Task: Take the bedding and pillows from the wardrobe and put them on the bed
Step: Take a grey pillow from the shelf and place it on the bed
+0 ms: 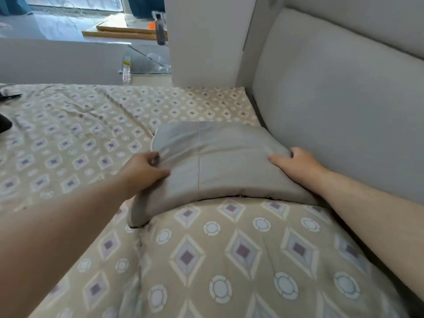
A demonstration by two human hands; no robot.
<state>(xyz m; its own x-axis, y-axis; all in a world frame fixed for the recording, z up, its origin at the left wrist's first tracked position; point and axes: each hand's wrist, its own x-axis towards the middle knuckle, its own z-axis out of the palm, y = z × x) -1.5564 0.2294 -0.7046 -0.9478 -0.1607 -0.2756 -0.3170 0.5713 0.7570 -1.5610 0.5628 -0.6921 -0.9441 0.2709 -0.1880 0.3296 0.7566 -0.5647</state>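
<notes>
dark bottle, perhaps planks, blue curtains

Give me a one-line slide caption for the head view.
Both hands, left hand and right hand, grip a grey pillow against the headboard on the patterned bed sheet.

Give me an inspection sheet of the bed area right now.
Surface: bed covered by a beige diamond-patterned sheet, creased.
Job's things: grey pillow lying by the grey headboard; patterned pillow nearest the camera, under the grey one's near edge.
Clutter: dark object at the bed's left edge, unclear.
Grippers: left hand and right hand grip the grey pillow's sides.
Cables: thin wires near the window.
Surroundings: white cabinet, dark bottle.
</notes>
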